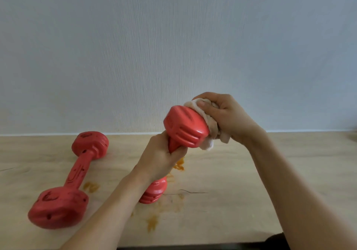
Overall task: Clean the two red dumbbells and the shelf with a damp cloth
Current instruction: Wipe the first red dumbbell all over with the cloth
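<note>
Head view shows the left hand (160,157) gripping one dumbbell (185,128) by its handle, tilted above the stained shelf (241,182) so the right hand (226,116), clutching the cloth (208,124), reaches its upper end, while the other dumbbell (75,172) lies alongside.

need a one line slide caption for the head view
Left hand holds a red dumbbell while the right hand rubs its head with a cloth; second dumbbell lies on the stained shelf.

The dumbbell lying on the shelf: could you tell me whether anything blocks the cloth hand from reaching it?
Yes: the left hand holds the other dumbbell up between the right hand with its cloth and the lying dumbbell.
</note>
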`<action>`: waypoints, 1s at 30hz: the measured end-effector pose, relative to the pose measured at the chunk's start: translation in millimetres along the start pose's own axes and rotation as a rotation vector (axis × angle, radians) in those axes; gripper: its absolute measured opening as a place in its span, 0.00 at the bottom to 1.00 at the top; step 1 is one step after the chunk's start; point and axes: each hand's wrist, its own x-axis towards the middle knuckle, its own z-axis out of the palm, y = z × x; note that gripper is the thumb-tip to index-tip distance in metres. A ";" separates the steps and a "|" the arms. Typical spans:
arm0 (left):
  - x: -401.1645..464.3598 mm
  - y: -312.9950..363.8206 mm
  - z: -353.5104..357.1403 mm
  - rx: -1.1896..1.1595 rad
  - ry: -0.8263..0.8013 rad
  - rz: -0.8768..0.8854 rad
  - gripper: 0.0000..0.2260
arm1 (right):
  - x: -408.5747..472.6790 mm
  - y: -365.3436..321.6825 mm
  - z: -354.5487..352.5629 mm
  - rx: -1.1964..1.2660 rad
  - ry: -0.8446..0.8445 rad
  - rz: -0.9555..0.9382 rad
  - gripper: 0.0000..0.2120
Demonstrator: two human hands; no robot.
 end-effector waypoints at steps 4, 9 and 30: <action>0.0 0.8 4.0 0.020 0.014 0.010 0.19 | -1.7 5.2 -2.4 0.076 -0.042 0.037 0.11; 1.3 2.8 7.0 0.016 0.053 0.015 0.15 | -20.3 13.8 -5.0 0.091 0.034 0.012 0.10; -3.3 2.0 9.9 0.216 0.017 0.062 0.14 | -24.3 -21.2 -3.2 -0.254 -0.141 -0.128 0.10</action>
